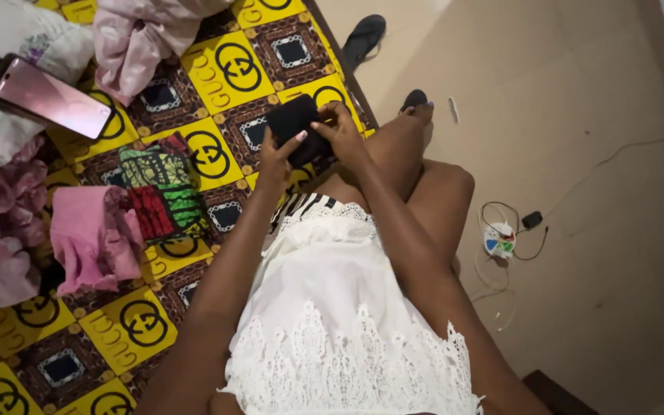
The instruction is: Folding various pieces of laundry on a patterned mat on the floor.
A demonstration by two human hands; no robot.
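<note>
Head view shows one small black cloth (292, 123) at twelve o'clock, above the knees, grasped by both hands: left hand (277, 157) clenched on its lower edge, right hand (343, 132) pinching the right side. It looks soft and light, best taken at the edges. One phone (54, 98) lies at ten o'clock, one pink garment (90, 238) at nine.

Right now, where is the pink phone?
In the head view, the pink phone lies at the upper left, on a white pillow, left of the pale pink cloth and far from both hands.
</note>
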